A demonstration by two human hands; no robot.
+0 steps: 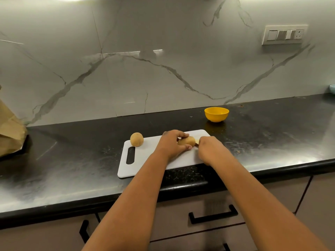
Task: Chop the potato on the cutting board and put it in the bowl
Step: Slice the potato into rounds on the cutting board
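Two brown-skinned potatoes are on my white plastic cutting board [145, 156]: one oval potato [186, 140] pinned under my left hand [171, 144], and a rounder spare potato [136, 139] sitting well off to the left of that grip, near the board's slotted handle. My left hand is curled over the oval potato, thumb on the near side and fingers draped over the far side, so it is held from both flanks and pressed to the board. My right hand [211, 151] is closed just to the right of the potato, touching its exposed end; I take it to be holding a knife, since a thin dark sliver shows at the potato's right tip, but the handle and blade are hidden under my fist, so I cannot say exactly how it sits.

I judge this to be the first cut, or close to it, as the potato looks whole. To do it well I should tuck my left fingertips back from the exposed end, keep the potato from rolling, and bring the blade straight down rather than sawing at an angle. Cutting a flat face first would steady it for later slices.

Beyond my right hand, further back on the black stone counter [272, 124], stands the small yellow plastic bowl [216, 114], apparently empty.
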